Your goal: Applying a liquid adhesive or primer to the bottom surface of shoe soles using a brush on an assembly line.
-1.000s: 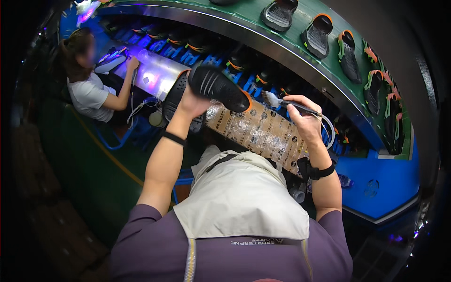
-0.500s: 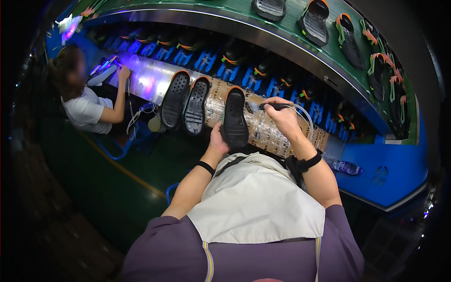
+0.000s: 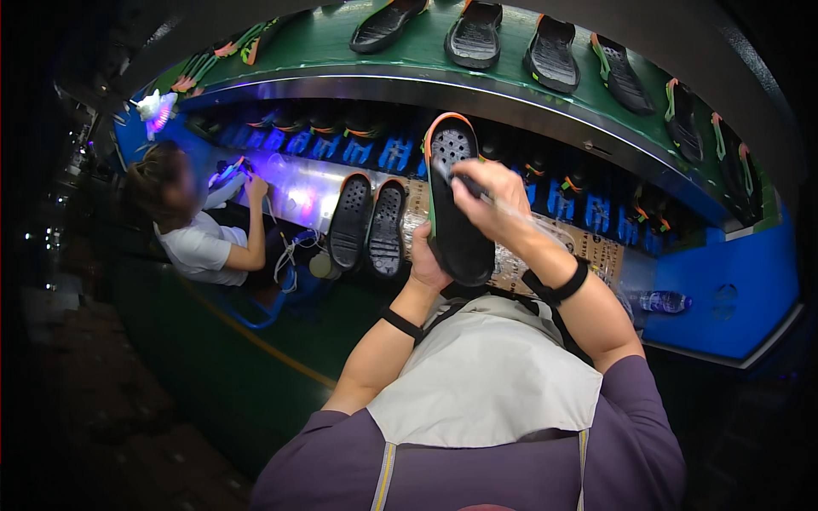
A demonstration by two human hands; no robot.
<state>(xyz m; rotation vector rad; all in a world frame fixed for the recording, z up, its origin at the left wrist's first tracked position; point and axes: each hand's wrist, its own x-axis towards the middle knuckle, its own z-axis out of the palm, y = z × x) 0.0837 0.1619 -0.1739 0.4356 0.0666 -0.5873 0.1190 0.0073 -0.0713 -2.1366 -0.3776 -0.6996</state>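
My left hand grips a black shoe sole by its near left side, lifting it in front of me. The sole has an orange and green rim, and small holes dot its far end. My right hand is closed around a brush with a pale tube running back along the wrist. The brush is over the upper part of the sole; its tip is blurred, so contact is unclear. Two more black soles, one at left and one nearer, lie side by side on the bench, left of my left hand.
Taped cardboard covers part of the metal bench. Behind it stand several blue racks with shoe parts. Above runs a green shelf bearing several soles. A plastic bottle lies at right. At left a co-worker sits near a pale cup.
My left hand has raised the sole off the bench area toward me. My right hand has brought the brush leftward from beside the sole to over it. The view has also shifted.
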